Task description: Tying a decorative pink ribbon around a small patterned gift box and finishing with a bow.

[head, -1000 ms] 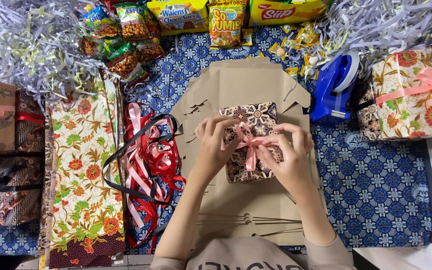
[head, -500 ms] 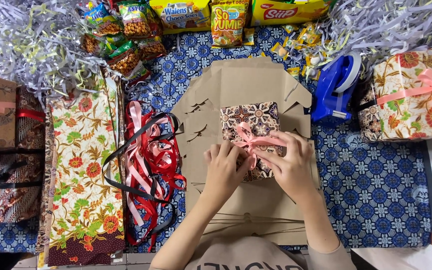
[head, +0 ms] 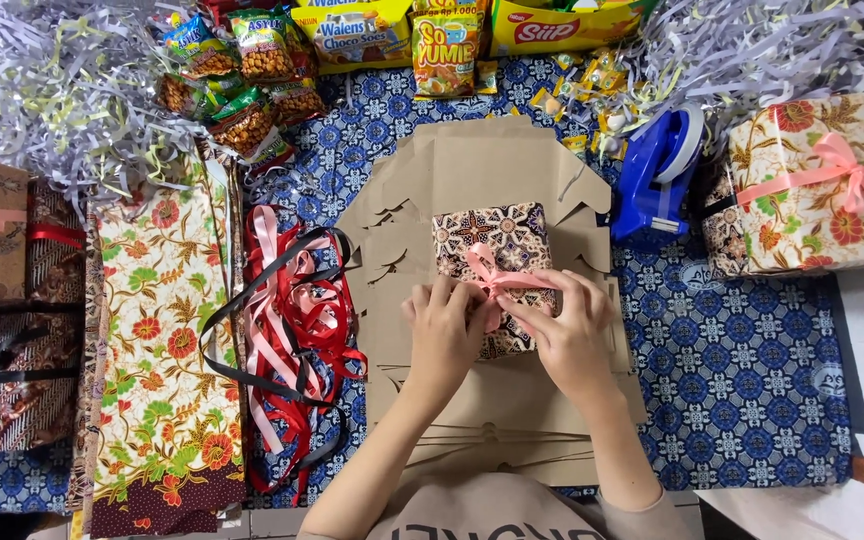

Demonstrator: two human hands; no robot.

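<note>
- Pink satin ribbon [head: 495,272] crossed the small batik-wrapped box [head: 492,240], and you had both hands bunched over its knot near the box's front half, likely so the bow sat on the top face.
- Your left hand [head: 442,330] lay on the box's left front corner with its fingers curled inward, pinching the ribbon by the knot; that pressure probably kept the box from sliding.
- Your right hand [head: 567,330] met it from the other side, thumb and forefinger closed on the ribbon end running toward the right edge, seemingly to hold the tie taut.
- Flat brown cardboard blanks [head: 492,170] lay stacked under the box, giving you a firm surface over the blue patterned cloth [head: 752,380].
- Loose red, pink and black ribbons [head: 292,320] lay just left of the cardboard, within easy reach of your left arm.
- A blue tape dispenser [head: 657,180] stood right of the cardboard, near the finished floral box [head: 817,190] with its own pink bow.
- Snack packets [head: 352,40] and shredded paper [head: 52,90] lay along the far edge, well apart from your hands.
</note>
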